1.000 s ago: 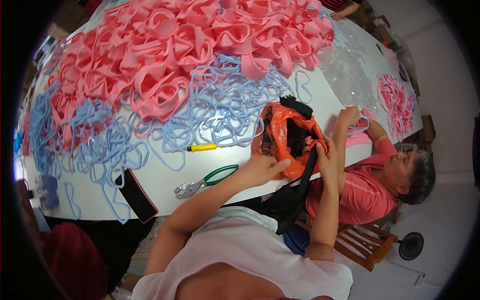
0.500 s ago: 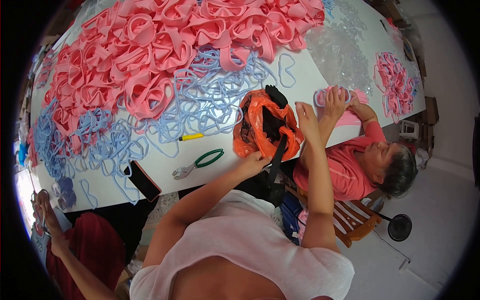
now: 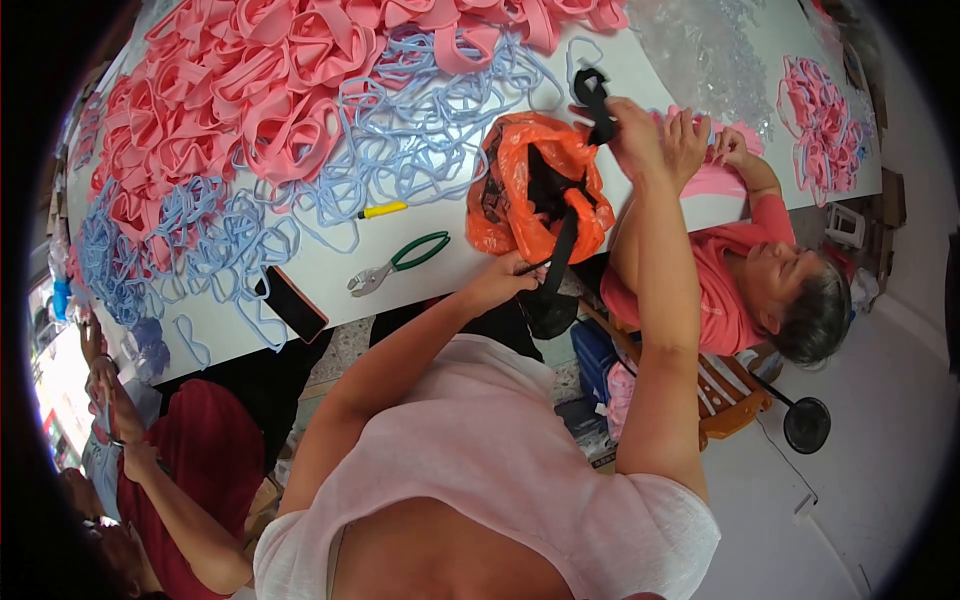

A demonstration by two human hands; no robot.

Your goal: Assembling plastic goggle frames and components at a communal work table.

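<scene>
Fingers pinching black strap, orange bag, pliers

Even, bright light is falling across the white table, leaving only soft, faint shadows under the pink loops. Glare is blooming at the far left edge, where a pale patch is washing out. The clear plastic sheet is catching small glints. The fisheye is bending the table's edges, and a black rim is closing in round the frame. Things near that rim are smearing slightly; the centre is staying sharp.
</scene>
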